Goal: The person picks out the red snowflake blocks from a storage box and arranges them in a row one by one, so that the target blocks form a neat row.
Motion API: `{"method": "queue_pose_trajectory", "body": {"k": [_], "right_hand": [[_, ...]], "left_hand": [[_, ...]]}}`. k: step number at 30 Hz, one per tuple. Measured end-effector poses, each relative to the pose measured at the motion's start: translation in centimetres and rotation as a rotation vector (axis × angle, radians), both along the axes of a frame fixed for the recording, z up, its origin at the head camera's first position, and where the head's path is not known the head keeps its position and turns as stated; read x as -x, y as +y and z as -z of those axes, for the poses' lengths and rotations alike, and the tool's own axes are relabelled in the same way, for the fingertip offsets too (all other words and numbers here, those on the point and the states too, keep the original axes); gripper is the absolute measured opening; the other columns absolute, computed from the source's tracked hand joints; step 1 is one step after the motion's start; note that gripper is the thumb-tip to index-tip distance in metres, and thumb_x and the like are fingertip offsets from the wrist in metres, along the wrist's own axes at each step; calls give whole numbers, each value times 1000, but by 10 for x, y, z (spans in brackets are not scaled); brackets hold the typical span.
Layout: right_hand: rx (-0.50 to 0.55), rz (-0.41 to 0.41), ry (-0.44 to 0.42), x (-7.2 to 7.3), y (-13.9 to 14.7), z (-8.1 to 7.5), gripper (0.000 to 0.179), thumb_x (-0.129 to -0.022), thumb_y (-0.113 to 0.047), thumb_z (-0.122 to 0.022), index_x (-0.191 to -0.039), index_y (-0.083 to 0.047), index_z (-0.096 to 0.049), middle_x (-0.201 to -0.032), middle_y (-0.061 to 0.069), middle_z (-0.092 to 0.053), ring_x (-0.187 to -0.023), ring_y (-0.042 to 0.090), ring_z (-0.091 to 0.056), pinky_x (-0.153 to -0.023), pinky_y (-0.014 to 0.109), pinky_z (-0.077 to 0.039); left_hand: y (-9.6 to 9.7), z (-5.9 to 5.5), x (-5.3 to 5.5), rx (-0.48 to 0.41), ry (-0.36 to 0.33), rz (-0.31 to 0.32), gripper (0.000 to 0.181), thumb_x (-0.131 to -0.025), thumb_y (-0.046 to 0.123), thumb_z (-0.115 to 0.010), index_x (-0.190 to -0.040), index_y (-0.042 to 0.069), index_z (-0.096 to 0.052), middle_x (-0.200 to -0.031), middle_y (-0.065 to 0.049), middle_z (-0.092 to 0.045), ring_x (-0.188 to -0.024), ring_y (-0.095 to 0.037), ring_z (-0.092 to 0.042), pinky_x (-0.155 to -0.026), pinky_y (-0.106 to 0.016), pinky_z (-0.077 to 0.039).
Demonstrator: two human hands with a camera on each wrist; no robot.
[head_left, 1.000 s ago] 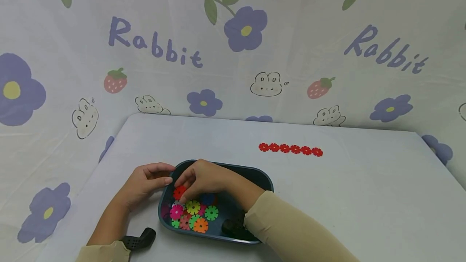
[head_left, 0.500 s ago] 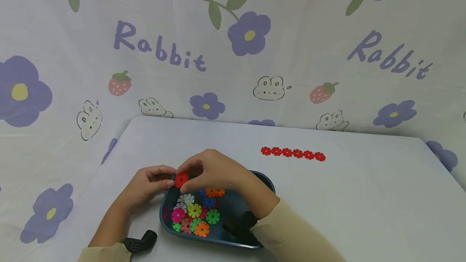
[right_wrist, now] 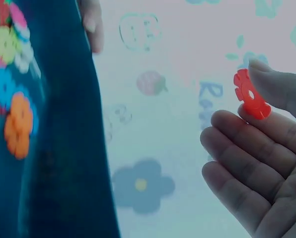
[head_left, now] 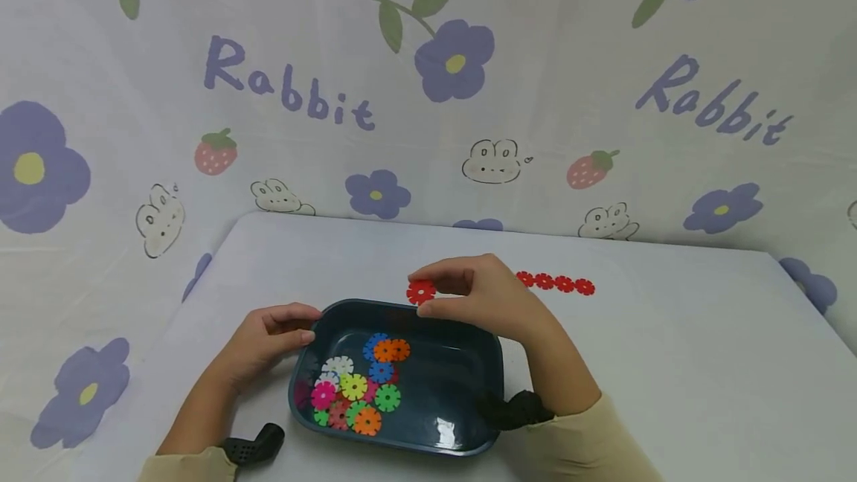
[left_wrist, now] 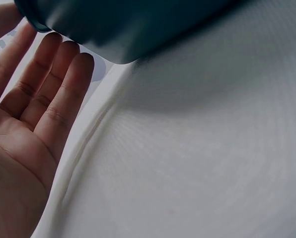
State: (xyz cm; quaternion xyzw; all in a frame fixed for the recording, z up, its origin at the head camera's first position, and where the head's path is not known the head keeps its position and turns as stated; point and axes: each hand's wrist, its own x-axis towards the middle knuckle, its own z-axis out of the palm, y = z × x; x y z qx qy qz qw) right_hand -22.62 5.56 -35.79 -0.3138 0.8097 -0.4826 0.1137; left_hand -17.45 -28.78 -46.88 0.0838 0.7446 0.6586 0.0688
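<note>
My right hand (head_left: 492,296) pinches a red notched plastic disc (head_left: 420,292) between thumb and fingertips, just above the tray's far rim. The right wrist view shows this red disc (right_wrist: 250,94) on edge, with a round hole in its middle. A dark blue-green tray (head_left: 442,370) lies below, holding several notched discs (head_left: 353,387) in pink, yellow, green, orange, blue and white, mostly at its left. Thumb and fingertips of my left hand (head_left: 268,341) touch the tray's left rim. In the left wrist view, the fingers of the left hand (left_wrist: 34,104) are nearly straight beside the tray.
Behind the right hand, a row of red discs (head_left: 565,284) lies on the white table (head_left: 669,348), partly hidden. A flower-and-rabbit patterned cloth (head_left: 308,147) hangs behind the table. Black wrist-worn devices (head_left: 254,446) show at both cuffs.
My right hand has lifted the red disc out of the tray's left end and carried it right, past the far rim. My left hand has stayed at the tray's left rim.
</note>
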Motion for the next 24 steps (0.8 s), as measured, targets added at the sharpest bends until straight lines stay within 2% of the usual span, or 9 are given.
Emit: {"method": "queue_pose_trajectory", "body": {"k": [4,6,14,18,24], "right_hand": [[22,68,-17,8,27,7,38,-82,-28,-80,-118,-19,-71,-107,-3,-74,-99,13,-70,-85,30,-57],[21,126,-16,14,43,10,39,-83,-29,-80,-119,-18,-71,-108,0,-73,-98,15,-70,-82,29,-58],[-28,485,-39,44,109,25,48,-86,-44,-74,-126,-18,-67,-115,4,-72,-102,14,-68,-84,25,-55],[-47,603,-73,54,142,37,56,-86,-51,-70,-132,-20,-63,-125,6,-67,-112,15,-63,-95,35,-52],[-61,717,-171,58,189,59,69,-85,-58,-68,-141,-20,-54,-132,2,-62,-128,23,-49,-107,52,-41]], "left_hand": [[-1,2,0,10,9,6,31,-92,7,-67,-119,-7,-63,-111,9,-71,-99,-9,-67,-86,-24,-56],[-1,3,0,13,11,5,30,-92,7,-67,-119,-5,-64,-111,9,-71,-100,-9,-67,-86,-24,-56],[-5,4,0,-34,16,35,27,-93,4,-63,-119,-2,-65,-113,9,-70,-102,-8,-66,-88,-24,-55],[-5,4,0,-42,25,45,26,-93,4,-62,-119,-2,-65,-113,8,-70,-102,-8,-66,-88,-24,-55],[-4,3,0,-4,9,29,30,-93,7,-65,-121,-4,-63,-114,9,-69,-103,-10,-66,-88,-25,-55]]}}
